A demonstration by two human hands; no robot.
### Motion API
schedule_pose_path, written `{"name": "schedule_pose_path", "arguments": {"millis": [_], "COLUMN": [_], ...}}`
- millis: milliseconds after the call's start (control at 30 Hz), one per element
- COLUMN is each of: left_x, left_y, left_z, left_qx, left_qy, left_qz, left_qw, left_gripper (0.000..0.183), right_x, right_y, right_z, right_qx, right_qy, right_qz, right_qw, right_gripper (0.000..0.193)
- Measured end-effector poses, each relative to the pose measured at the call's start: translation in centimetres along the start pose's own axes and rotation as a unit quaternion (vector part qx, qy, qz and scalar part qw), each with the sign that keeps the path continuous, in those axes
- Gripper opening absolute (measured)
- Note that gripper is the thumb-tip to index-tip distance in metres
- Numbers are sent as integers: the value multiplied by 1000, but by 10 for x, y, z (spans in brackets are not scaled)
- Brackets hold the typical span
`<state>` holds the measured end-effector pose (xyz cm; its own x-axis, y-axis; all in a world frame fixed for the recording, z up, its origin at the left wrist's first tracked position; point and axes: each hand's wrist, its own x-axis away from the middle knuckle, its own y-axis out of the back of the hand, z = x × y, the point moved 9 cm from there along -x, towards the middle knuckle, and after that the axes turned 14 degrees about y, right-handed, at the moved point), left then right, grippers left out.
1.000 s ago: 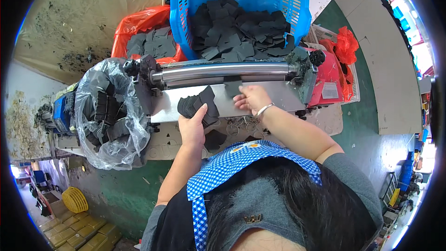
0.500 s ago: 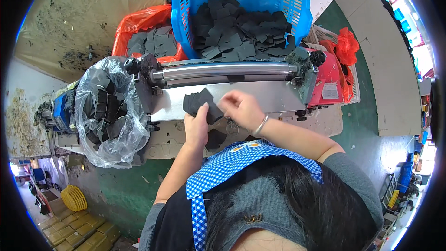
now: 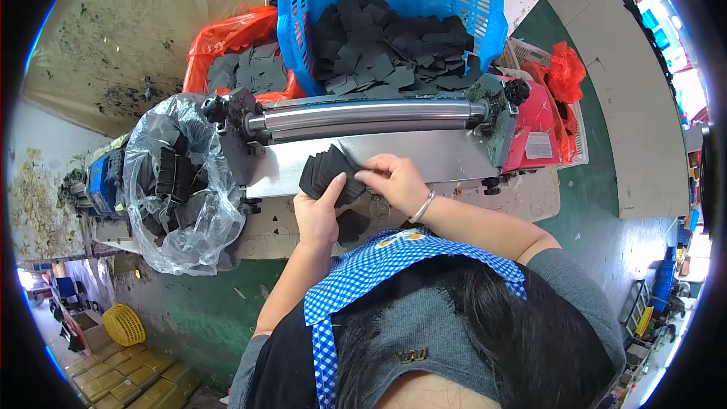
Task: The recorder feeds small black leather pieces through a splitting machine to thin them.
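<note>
My left hand [image 3: 315, 220] grips a fanned stack of thin black square pieces [image 3: 322, 173], its thumb lying across them. At the stack's right edge my right hand [image 3: 401, 185] pinches a single black piece [image 3: 351, 156], thumb against fingers, with that piece's upper corner lifted from the rest. Both hands are over the near edge of a flat metal plate [image 3: 447, 157], in front of a machine's shiny steel roller [image 3: 371, 115]. Just below the stack, a few more black pieces [image 3: 351, 225] lie on the pale bench top.
Behind the roller, a blue plastic basket [image 3: 286, 30] holds many black pieces. An orange-red bag [image 3: 208, 45] with more stands left of it. A clear plastic bag [image 3: 185, 238] of black pieces sits left of the machine. A red machine housing [image 3: 534, 125] is at the right.
My right hand, apart from the stack's pieces before, has come in and closed on the edge piece. The stack in my left hand is fanned out more.
</note>
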<state>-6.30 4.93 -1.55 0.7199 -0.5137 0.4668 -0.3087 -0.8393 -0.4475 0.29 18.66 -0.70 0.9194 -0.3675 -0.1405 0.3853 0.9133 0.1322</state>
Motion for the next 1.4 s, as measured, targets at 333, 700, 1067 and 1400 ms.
{"name": "schedule_pose_path", "arguments": {"millis": [333, 700, 1067, 1400], "left_x": [-2, -5, -8, -14], "left_y": [13, 12, 2, 4], "left_z": [-30, -4, -9, 1], "left_qx": [-236, 8, -105, -80], "left_qy": [-125, 33, -62, -66], "left_qz": [-62, 2, -44, -12], "left_qw": [961, 999, 991, 995], "left_gripper": [24, 27, 24, 26], "right_x": [-4, 8, 4, 3], "right_y": [4, 17, -10, -2], "right_z": [-25, -63, -54, -36], "right_qx": [-46, -161, -173, -117], "right_qy": [-68, -267, -236, -231], "right_qz": [12, -66, -37, 8], "right_qw": [997, 948, 956, 966], "right_gripper": [24, 28, 22, 29]}}
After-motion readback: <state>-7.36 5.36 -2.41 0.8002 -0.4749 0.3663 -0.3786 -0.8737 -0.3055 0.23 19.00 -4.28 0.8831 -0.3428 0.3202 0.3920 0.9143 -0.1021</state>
